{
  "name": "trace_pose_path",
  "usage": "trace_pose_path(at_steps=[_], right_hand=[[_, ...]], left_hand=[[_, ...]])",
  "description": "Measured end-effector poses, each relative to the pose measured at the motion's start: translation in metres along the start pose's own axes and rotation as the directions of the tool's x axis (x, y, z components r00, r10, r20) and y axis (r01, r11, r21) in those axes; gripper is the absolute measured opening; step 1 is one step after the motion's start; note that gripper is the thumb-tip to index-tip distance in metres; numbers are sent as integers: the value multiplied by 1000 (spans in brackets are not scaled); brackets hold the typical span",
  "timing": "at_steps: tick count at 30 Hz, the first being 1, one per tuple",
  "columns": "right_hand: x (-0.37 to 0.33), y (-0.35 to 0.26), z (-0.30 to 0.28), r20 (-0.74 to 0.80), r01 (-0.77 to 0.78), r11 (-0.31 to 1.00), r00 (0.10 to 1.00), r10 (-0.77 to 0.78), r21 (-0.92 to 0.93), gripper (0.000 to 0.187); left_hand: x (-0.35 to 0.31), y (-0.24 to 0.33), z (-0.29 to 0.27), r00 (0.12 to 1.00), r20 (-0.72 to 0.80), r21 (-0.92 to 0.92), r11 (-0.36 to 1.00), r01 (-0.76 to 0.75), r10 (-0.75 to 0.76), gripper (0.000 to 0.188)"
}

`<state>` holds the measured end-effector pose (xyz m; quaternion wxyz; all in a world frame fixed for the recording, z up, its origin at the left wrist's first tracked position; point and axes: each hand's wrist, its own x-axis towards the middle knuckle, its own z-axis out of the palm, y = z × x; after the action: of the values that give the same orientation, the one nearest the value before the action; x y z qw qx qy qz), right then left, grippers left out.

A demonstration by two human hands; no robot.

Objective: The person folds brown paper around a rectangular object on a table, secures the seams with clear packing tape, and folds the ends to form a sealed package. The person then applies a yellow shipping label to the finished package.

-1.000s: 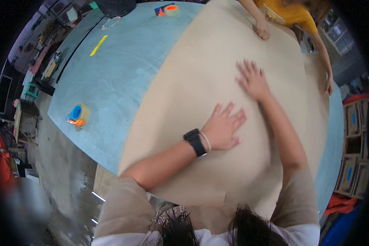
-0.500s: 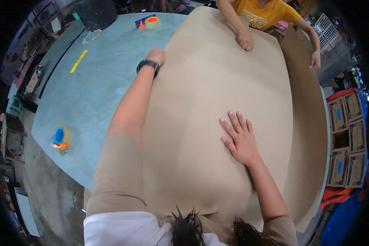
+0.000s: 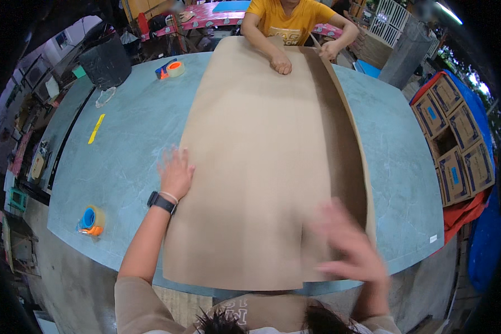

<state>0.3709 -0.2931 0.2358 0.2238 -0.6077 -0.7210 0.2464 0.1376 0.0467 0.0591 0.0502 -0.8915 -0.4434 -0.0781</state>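
Observation:
A large brown cardboard sheet (image 3: 250, 150) lies lengthwise on the blue-grey table, with a fold along its right side. Its right-hand panel (image 3: 345, 139) stands up, leaving a dark gap beside the fold. My left hand (image 3: 176, 173) rests at the sheet's left edge, fingers spread. Over the near right part of the cardboard is my right hand (image 3: 350, 245), smeared by motion; its thumb and fingers look apart, and I see nothing in it. Across the table, a person in a yellow shirt presses a closed hand (image 3: 281, 64) on the sheet and grips the raised panel's far end with the other (image 3: 329, 51).
Two tape dispensers, one near (image 3: 91, 219) and one far (image 3: 170, 69), sit on the table (image 3: 128, 183) to the left. A yellow strip (image 3: 96, 129) lies between them. Beyond the far left stands a black bin (image 3: 106, 61). Stacked cartons (image 3: 456, 139) are on the right.
My left hand has come nearer along the left edge. My right hand has lifted and moved toward the right fold. The co-worker's other hand now holds the raised panel, which has folded inward.

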Motion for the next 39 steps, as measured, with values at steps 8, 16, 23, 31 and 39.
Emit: trace_pose_path(at_steps=[8,16,23,31,39], right_hand=[[-128,74,-56,-693,-562,794,477,541,234,47],[-29,97,76,-373,-556,787,813,448,-267,49],[-122,194,24,-433,-368,526,307,847,767,46],[-52,274,1,-216,-574,432,406,888,696,53],[129,469,-130,-511,-738,613,656,555,-282,39]], left_hand=[[55,212,-1,818,55,-353,778,-520,572,52],[100,319,12,948,14,-713,668,-213,318,54],[104,300,15,899,56,-881,445,-161,435,43],[107,294,24,849,211,-968,223,113,484,30],[104,301,4,841,202,-966,244,87,501,34]])
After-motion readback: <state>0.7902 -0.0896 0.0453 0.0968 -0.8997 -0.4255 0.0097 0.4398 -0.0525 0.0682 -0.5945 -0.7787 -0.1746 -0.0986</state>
